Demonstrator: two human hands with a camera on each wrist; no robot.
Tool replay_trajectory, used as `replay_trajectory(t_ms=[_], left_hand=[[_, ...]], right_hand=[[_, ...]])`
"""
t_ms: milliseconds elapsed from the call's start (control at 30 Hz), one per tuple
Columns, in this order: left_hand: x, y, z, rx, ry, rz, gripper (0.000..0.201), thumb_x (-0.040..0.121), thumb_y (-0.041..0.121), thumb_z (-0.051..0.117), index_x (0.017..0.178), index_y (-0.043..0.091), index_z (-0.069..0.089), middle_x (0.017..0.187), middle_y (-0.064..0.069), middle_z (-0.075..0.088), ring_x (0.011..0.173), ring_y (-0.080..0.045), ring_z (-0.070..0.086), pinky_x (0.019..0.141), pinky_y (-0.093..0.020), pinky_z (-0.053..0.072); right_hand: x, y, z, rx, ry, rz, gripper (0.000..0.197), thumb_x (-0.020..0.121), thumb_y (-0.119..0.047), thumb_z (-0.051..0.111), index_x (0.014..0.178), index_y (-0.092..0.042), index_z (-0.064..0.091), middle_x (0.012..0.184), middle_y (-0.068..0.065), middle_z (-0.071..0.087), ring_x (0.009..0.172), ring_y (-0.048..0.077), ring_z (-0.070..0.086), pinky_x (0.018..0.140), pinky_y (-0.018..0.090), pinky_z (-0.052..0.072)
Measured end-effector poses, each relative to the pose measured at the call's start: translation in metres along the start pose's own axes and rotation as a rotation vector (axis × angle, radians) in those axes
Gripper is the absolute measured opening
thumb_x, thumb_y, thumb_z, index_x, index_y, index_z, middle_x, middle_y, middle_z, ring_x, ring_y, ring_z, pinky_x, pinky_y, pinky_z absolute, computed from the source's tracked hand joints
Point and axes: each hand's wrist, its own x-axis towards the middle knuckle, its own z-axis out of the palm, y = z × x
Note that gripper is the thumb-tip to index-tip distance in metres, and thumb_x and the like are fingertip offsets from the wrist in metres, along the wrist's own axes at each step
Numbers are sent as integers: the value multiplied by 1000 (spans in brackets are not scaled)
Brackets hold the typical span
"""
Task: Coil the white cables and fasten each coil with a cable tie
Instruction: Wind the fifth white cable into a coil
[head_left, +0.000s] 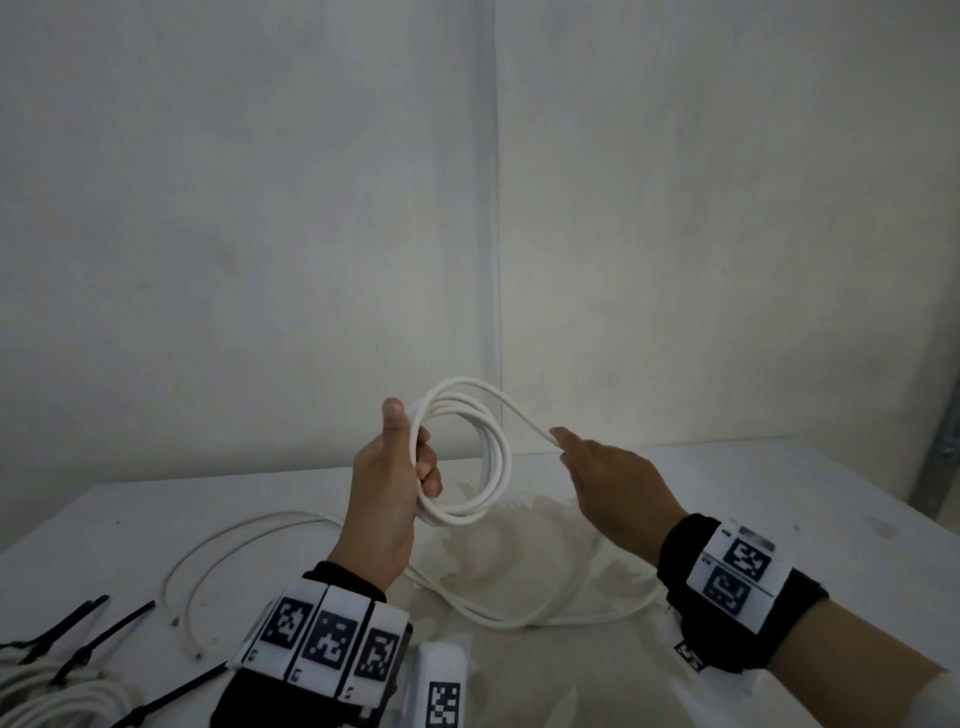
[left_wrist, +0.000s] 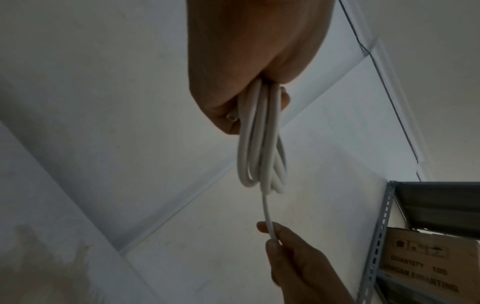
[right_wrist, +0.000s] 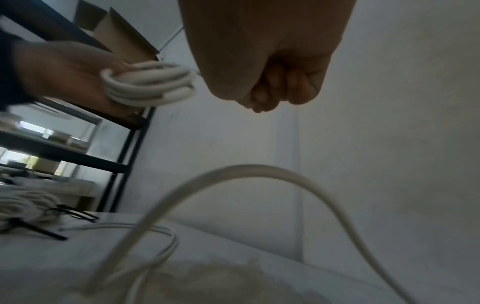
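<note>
My left hand (head_left: 410, 462) grips a coil of white cable (head_left: 491, 457) of several loops, held upright above the table; in the left wrist view the coil (left_wrist: 262, 148) hangs out of my left hand (left_wrist: 249, 82). A strand runs from the coil's top to my right hand (head_left: 563, 441), which pinches it; the right hand (left_wrist: 275, 238) shows the same pinch from below. The loose tail (head_left: 519, 613) trails down onto the table. In the right wrist view my right hand (right_wrist: 275, 88) is curled, with the tail (right_wrist: 249, 170) arching below and the coil (right_wrist: 148, 84) at left.
Another loose white cable (head_left: 218, 551) lies on the white table (head_left: 779, 493) at left. Black cable ties (head_left: 88, 623) and bundled white coils (head_left: 62, 696) sit at the front left corner. A stained patch marks the table centre. A metal shelf (left_wrist: 379, 236) stands at right.
</note>
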Motion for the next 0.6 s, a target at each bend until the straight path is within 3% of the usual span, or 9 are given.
replay_trajectory(t_ms=[67, 133, 267, 367, 433, 500, 600], left_hand=[[0, 2, -3, -36, 32, -11, 48, 92, 53, 28, 70, 14, 44, 39, 10, 33, 33, -6, 32, 48, -25, 25], [-1, 2, -7, -50, 42, -20, 45, 90, 53, 36, 69, 14, 44, 39, 10, 32, 33, -5, 31, 48, -24, 25], [-3, -1, -13, -24, 51, 11, 28, 90, 33, 54, 69, 17, 44, 41, 11, 32, 35, -5, 30, 42, -19, 26], [-2, -5, -15, -38, 87, 43, 29, 93, 31, 51, 68, 17, 43, 41, 12, 32, 35, -4, 30, 40, -17, 26], [-2, -9, -15, -38, 121, 63, 32, 93, 32, 50, 66, 18, 41, 41, 13, 32, 35, -4, 31, 44, -19, 26], [-2, -14, -13, -49, 144, 72, 34, 93, 33, 49, 65, 18, 39, 40, 13, 32, 35, -4, 32, 48, -23, 26], [-5, -21, -8, -30, 154, 83, 36, 94, 36, 47, 65, 17, 38, 39, 13, 34, 36, -3, 34, 52, -25, 28]], right_hand=[[-6, -17, -2, -49, 25, -33, 32, 82, -24, 39, 88, -11, 68, 41, -1, 52, 26, 13, 43, 32, 19, 18], [-12, -32, -4, -51, 5, -87, 34, 83, -28, 35, 78, -15, 66, 35, -3, 46, 23, 12, 38, 35, 17, 13], [-20, -48, -8, 41, -159, -48, 34, 86, -30, 33, 87, -13, 62, 36, -4, 43, 25, 16, 36, 36, 19, 3], [-19, -57, -11, 235, -311, -23, 34, 97, -34, 21, 104, -13, 47, 61, -2, 45, 50, 22, 39, 45, 29, 20], [-18, -64, -14, 467, -380, -4, 22, 101, -30, 29, 91, -14, 41, 64, -3, 43, 56, 17, 39, 57, 32, 28], [-18, -69, -17, 698, -383, 71, 22, 99, -24, 36, 81, -14, 42, 72, 2, 54, 65, 17, 51, 66, 32, 38], [-19, -73, -15, 932, -424, 248, 19, 99, -20, 37, 82, -18, 47, 87, 2, 61, 75, 11, 60, 74, 25, 47]])
